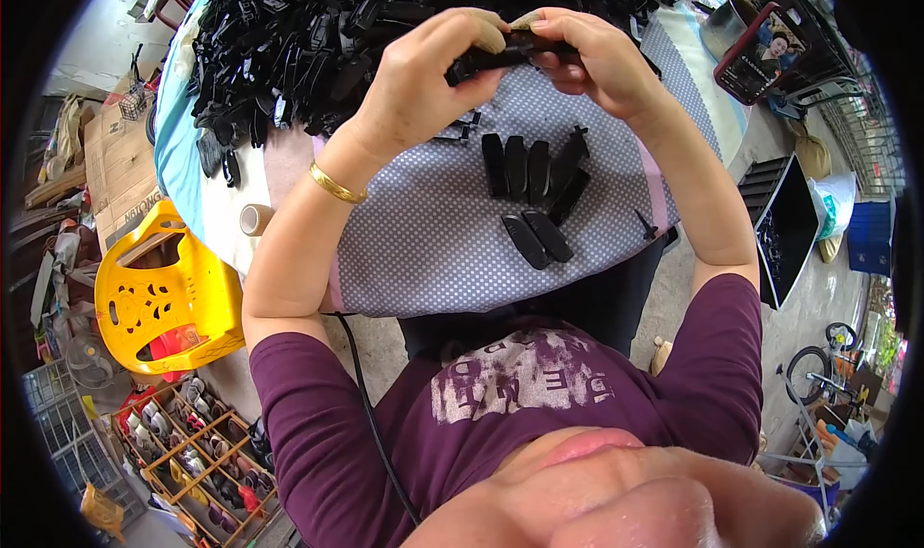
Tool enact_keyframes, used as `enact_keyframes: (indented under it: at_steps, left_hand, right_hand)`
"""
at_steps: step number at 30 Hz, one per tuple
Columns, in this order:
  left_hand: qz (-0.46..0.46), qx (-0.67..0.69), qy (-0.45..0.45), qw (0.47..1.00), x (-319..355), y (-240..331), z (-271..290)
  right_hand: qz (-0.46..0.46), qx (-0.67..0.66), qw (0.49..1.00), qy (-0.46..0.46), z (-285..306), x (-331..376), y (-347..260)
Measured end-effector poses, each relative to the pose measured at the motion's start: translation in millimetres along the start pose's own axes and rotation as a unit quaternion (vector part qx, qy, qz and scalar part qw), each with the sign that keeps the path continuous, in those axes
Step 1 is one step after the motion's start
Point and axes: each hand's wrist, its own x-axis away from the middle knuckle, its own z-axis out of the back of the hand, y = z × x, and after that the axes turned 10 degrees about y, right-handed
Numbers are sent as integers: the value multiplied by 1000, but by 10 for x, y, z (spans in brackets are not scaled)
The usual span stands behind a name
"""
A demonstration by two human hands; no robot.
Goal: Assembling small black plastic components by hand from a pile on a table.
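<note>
A black part (491, 58) was held above the desk (414, 245), near the black heap (289, 52).
It was pinched between the nearly closed fingers of the left hand (421, 78) and right hand (604, 64); through uneven pressure, it could have been dropped among the loose pieces (516, 170). Its long axis was laid roughly left to right; its front end could not be told.
</note>
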Motion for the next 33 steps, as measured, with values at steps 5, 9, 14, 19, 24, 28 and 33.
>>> enact_keyframes:
  at_steps: [5,9,14,19,24,28,33]
  left_hand:
    - [323,248,101,908,14,45,-44]
    - [404,234,91,880,10,-71,34]
    - [342,228,121,904,25,-90,-5]
    - [382,349,135,845,36,-80,-32]
    - [482,302,137,811,42,-73,-4]
    - [244,-54,81,965,23,8,7]
    - [301,91,87,945,32,83,-36]
  right_hand:
    - [161,77,984,-6,-56,-1,107]
    - [450,357,806,142,-69,-15,173]
    - [237,97,961,105,-68,-38,145]
    - [346,205,911,89,-124,-48,236]
    - [542,444,692,174,-31,-86,185]
    - [424,187,878,124,-19,-123,178]
    - [426,263,862,71,-136,-20,185]
